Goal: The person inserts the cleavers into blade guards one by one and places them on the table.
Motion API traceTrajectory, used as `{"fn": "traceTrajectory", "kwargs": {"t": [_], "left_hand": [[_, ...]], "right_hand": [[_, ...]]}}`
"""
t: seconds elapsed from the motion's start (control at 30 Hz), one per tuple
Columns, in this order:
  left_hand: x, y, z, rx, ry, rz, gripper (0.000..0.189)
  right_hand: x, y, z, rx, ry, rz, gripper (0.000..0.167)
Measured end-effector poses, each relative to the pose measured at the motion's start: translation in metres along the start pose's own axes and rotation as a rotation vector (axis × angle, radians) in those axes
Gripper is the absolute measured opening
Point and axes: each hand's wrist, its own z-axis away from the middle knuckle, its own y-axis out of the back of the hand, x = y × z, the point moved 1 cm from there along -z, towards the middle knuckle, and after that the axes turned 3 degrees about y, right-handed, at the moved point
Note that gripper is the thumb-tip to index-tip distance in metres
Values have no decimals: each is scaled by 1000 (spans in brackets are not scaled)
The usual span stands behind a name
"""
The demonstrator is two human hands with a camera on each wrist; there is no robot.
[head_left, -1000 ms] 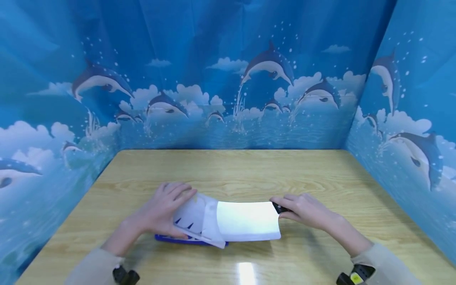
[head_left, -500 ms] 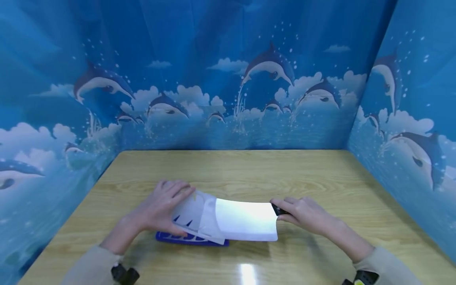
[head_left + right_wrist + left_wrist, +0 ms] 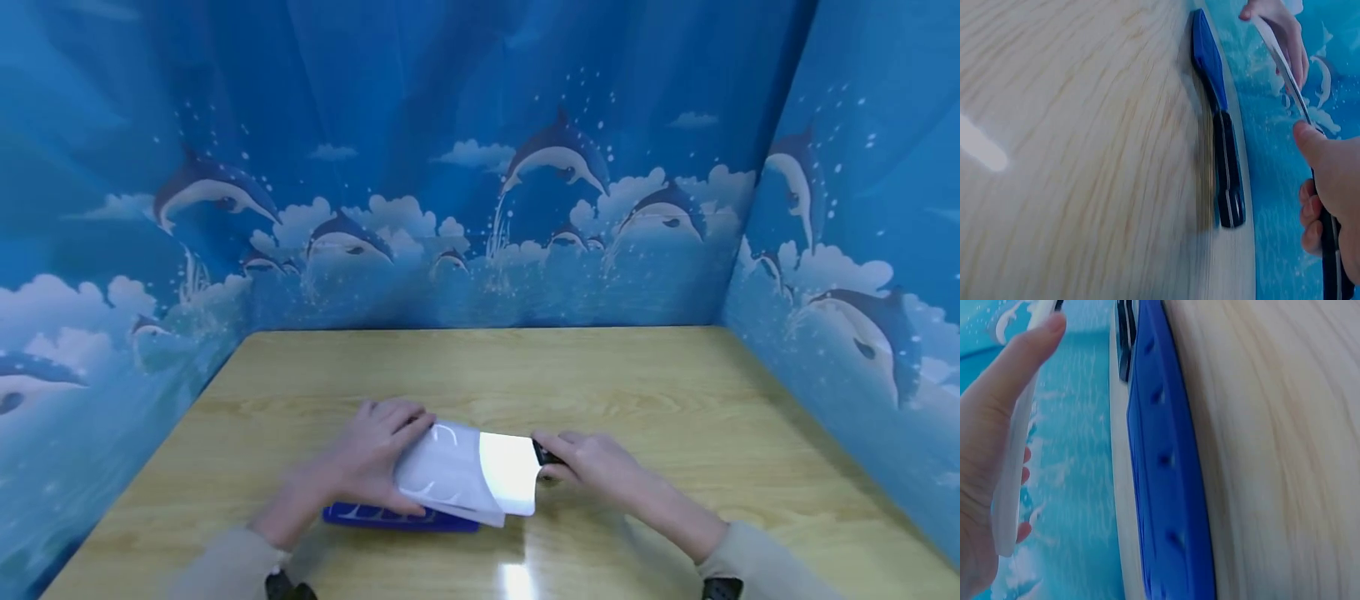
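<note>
The right hand (image 3: 592,462) pinches the black handle (image 3: 546,456) of a broad, cleaver-like knife, thumb on one side and curled fingers on the other, and the wide shiny blade (image 3: 508,483) runs from it into a white sheath (image 3: 442,475) held by the left hand (image 3: 375,462). That hand's fingers lie long and close together over the top of the sheath with the thumb under its near edge, so it grips the cover between them. Compared with a second ago, far less bare blade shows between the two hands: the right hand has travelled left and the knife has slid well into the sheath, leaving only a short bright strip uncovered (my reading is that the sheathing is most of the way done and needs one last push). Knife and sheath are held just above the wooden table (image 3: 675,392), near its front edge, directly over a second knife lying flat there, whose blue sheath (image 3: 1209,59) and black handle (image 3: 1230,169) show clearly in the right wrist view. Dolphin-printed blue backdrop (image 3: 480,167) surrounds the table.
</note>
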Motion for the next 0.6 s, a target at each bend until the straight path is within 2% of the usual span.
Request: {"fn": "traceTrajectory", "kwargs": {"t": [0.17,0.33,0.43,0.6], "left_hand": [[11,-10,-8,12,18,-10,107],[12,-11,-8,30,31,-16,107],[11,-10,-8,10,46,-17,108],[8,-3,-7,-73,110,-21,109]], "right_hand": [[-8,-13,-15,-9,-68,-37,38],[-4,-19,-23,-33,-104,-66,40],[-1,-19,-26,-54,-119,-71,40],[5,-17,-33,-36,-121,-90,39]]}}
